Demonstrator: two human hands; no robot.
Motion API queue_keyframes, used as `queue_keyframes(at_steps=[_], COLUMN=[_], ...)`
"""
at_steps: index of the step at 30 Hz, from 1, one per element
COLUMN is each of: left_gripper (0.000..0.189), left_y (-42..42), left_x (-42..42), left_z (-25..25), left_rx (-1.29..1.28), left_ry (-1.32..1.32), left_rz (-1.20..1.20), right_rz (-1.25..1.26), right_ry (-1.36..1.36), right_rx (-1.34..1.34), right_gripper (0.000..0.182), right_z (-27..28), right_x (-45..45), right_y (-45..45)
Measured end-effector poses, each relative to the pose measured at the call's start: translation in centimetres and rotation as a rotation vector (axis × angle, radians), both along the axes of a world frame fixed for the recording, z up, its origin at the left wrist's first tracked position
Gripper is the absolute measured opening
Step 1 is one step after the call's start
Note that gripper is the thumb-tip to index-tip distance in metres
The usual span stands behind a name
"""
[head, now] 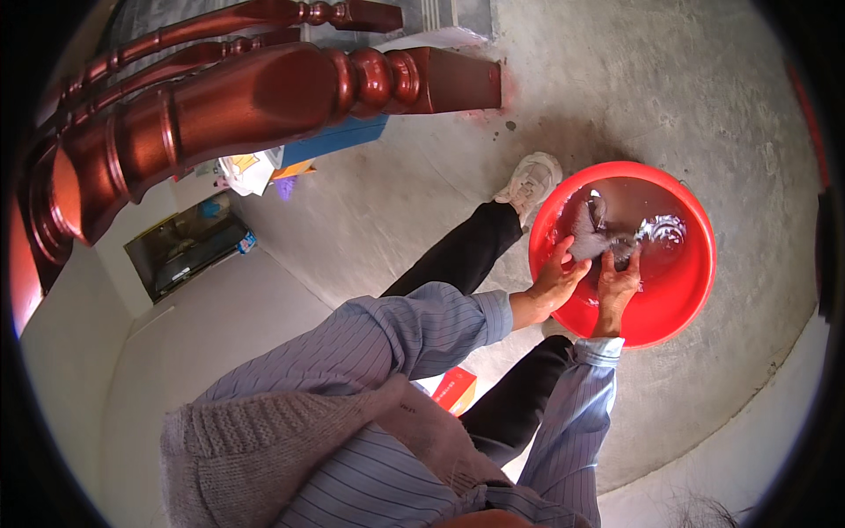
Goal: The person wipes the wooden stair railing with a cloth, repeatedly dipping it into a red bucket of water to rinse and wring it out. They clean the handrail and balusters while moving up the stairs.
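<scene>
In front of me a round red plastic basin (650,323) stands on the floor, holding murky brownish water (637,195). A wet grey cloth (587,241) lies bunched, partly under the surface. My right hand (617,287) pinches a darker, soaked part of it between thumb and fingers. Beside it, over the near left side of the basin, my left hand (554,284) has its fingers spread at the edge of the cloth; I see nothing gripped in it. Bright ripples and some blur hide the cloth's exact shape.
Reddish-brown turned wooden balusters (297,86) cross the upper left. My shoe (533,178) rests on the concrete floor (409,178) against the basin's left. A red box (455,389) lies behind my legs. A blue box (337,140) stands under the balusters.
</scene>
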State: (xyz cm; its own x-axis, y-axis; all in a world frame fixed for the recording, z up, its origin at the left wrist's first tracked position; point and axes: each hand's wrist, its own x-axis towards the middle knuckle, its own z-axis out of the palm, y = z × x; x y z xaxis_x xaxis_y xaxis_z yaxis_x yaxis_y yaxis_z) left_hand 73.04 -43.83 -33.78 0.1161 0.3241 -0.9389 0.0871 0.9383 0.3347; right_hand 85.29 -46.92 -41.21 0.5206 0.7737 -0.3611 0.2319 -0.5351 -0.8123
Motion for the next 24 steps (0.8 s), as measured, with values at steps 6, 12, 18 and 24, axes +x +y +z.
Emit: queue_keyframes(at_steps=[6,12,18,24], left_gripper=[0.087,0.087,0.091,0.110], left_y=[0.8,1.8,3.5,5.0], left_x=[-0.1,0.2,0.1,0.7], left_z=[0.3,0.0,0.3,0.6], left_rx=[0.010,-0.019,-0.116,-0.240], left_ry=[-0.017,-0.034,-0.003,-0.039], left_rz=[-0.030,0.056,0.128,0.146], right_rz=[-0.419,-0.017,-0.057,-0.026], right_ry=[0.231,-0.048,-0.325,0.325], right_rx=[0.037,-0.072,0.004,-0.035], right_gripper=[0.031,0.032,0.040,0.020], right_z=[-0.2,0.1,-1.4,4.0], right_x=[4.7,1.8,4.0,0.9], right_y=[-1.0,-0.2,0.6,1.2])
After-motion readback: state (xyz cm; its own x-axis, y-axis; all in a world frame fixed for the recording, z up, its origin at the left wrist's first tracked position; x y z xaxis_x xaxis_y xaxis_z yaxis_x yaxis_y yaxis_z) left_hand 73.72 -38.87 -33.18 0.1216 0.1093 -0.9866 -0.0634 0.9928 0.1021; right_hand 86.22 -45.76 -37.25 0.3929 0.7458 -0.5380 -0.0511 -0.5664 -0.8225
